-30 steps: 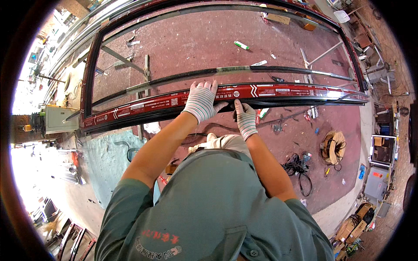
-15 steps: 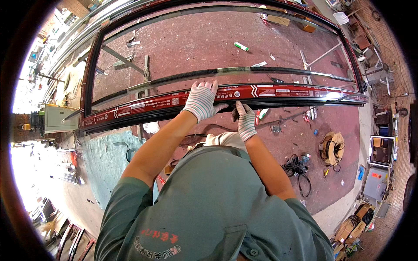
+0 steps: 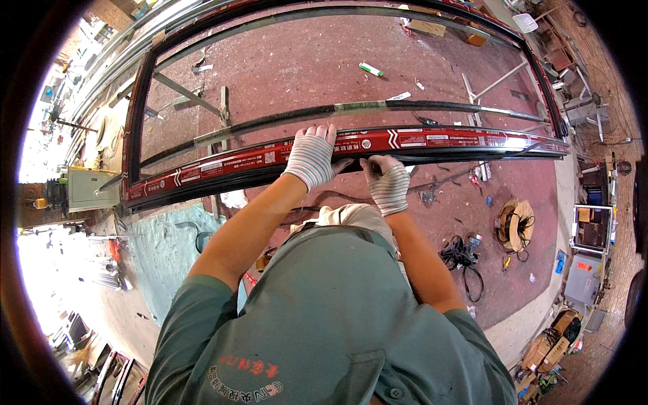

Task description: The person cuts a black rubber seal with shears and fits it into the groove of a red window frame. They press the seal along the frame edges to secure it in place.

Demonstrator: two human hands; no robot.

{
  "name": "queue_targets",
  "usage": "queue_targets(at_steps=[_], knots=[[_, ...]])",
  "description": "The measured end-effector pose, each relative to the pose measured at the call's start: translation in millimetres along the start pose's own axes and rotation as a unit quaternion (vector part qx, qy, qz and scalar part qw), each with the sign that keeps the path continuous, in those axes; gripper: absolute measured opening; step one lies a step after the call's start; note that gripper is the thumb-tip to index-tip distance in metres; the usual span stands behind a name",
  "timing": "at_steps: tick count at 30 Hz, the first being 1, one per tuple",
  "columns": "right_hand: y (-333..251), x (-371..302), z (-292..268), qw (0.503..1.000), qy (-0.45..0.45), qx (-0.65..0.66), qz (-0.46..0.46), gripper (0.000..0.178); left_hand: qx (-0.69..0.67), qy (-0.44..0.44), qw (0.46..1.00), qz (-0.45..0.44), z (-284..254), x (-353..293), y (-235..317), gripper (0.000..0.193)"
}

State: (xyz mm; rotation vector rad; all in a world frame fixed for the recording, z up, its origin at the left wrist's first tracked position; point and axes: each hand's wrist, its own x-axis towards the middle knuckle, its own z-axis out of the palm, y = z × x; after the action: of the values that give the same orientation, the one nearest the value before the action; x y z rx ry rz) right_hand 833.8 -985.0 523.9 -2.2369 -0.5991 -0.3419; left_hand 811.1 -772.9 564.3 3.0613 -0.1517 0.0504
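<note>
Gripping the near rail of a big dark window frame (image 3: 351, 145), both gloved hands sit close together at centre. Left hand (image 3: 312, 156) lies flat over the red film-covered rail, fingers curled over its far edge; right hand (image 3: 388, 182) is closed on the rail's lower edge, just at 4 o'clock of the left. Frame spans from 9 to 3 o'clock, lying flat above the red floor (image 3: 304, 67) on metal stands (image 3: 202, 101).

Risks, as judged: hold is only at mid-span, so the long rail could tip or slide off a stand if pushed unevenly. Protective film looks slick; gloves may slip. Cable coil (image 3: 462, 260) at 4 o'clock near the feet is a trip hazard. Fingers could get pinched under the rail.
</note>
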Motion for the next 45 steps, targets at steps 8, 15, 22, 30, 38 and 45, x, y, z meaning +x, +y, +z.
queue_targets(at_steps=[8, 15, 22, 30, 38, 45], knots=[[12.3, 24.7, -13.6, 0.980, -0.028, -0.114, -0.159, 0.027, -0.019, -0.030, 0.999, -0.010, -7.4, -0.4, 0.8, 0.093], [12.7, 20.9, -9.0, 0.977, -0.018, -0.121, -0.177, 0.024, -0.023, 0.006, 1.000, -0.002, -5.1, -6.4, -3.3, 0.091], [14.2, 19.8, -9.9, 0.970, -0.002, -0.114, -0.215, 0.025, -0.032, 0.020, 0.999, -0.006, -7.1, -12.3, -6.1, 0.090], [19.5, 17.0, -8.7, 0.967, -0.003, -0.106, -0.232, 0.027, -0.057, 0.016, 0.998, -0.012, -12.9, -14.1, -7.1, 0.090], [22.7, 16.8, -12.1, 0.972, 0.000, -0.102, -0.212, 0.029, -0.050, 0.012, 0.999, -0.018, -13.8, -13.3, -4.2, 0.087], [21.0, 33.9, -20.9, 0.975, -0.014, -0.082, -0.208, 0.041, -0.008, -0.003, 1.000, -0.023, -10.7, -11.3, -1.4, 0.087]])
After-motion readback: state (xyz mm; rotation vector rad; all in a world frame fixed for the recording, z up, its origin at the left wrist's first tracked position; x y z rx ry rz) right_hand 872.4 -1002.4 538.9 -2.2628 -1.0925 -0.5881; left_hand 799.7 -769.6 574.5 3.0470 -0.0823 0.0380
